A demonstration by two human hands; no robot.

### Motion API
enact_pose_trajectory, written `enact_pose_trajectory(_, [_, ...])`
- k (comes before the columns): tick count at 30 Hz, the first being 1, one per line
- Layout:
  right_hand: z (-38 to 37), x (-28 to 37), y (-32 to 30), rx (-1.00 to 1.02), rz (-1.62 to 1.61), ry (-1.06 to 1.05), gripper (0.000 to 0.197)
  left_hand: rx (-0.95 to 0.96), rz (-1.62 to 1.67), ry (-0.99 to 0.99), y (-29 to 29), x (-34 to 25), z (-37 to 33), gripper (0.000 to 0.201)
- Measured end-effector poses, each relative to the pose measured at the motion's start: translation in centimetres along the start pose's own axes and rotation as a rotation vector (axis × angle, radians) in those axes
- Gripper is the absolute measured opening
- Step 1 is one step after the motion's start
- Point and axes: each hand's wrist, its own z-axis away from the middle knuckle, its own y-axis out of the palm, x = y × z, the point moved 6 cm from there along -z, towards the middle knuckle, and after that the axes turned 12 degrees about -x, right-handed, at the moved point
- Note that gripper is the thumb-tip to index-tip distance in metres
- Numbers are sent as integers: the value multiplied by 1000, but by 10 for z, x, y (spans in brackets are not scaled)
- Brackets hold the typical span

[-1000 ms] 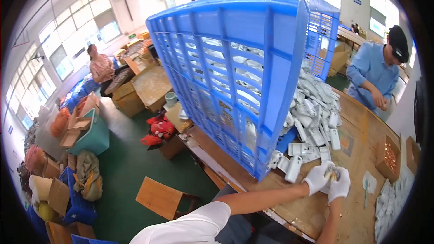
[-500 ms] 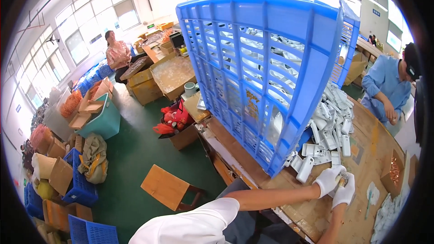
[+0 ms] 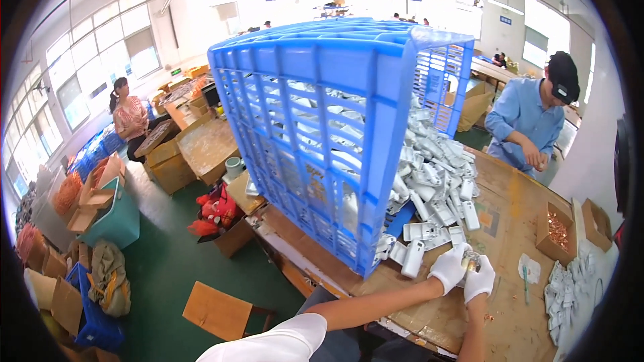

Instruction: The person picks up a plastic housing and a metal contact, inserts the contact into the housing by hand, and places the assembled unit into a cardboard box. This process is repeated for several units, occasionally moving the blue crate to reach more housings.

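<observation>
My left hand (image 3: 448,269) and my right hand (image 3: 479,282), both in white gloves, meet over the near part of the cardboard-covered table (image 3: 500,255). Their fingers are closed together around a small light-coloured part (image 3: 472,261), mostly hidden by the gloves, so its exact kind does not show. Just beyond my left hand lies a white, elongated plastic housing (image 3: 413,259), at the near edge of a heap of similar housings (image 3: 439,184). That heap spills from a big blue slatted crate (image 3: 302,141) tipped on its side.
At the right stand a box of small copper-coloured parts (image 3: 557,234) and another open carton (image 3: 596,224). A teal pen-like tool (image 3: 525,285) and a pile of white pieces (image 3: 563,295) lie nearer. A co-worker (image 3: 530,121) sits across. A wooden stool (image 3: 218,312) stands left.
The view has swung to the right and up, so the crate, heap and co-worker appear farther left. My hands stay together around the small part, with slight finger movement.
</observation>
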Motion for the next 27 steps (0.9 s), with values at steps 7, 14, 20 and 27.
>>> enact_pose_trajectory(7, [-1,24,-11,3,-26,-43,15,-1,-100,65,-2,-6,-1,25])
enact_pose_trajectory(14, [5,18,-8,30,54,-157,11,22,-46,102,-3,-1,11,21])
enact_pose_trajectory(20, [7,20,-5,20,71,-166,27,25,169,7,5,18,1,19])
enact_pose_trajectory(27, [11,52,-4,100,169,-397,46,-2,157,-161,13,36,-14,18])
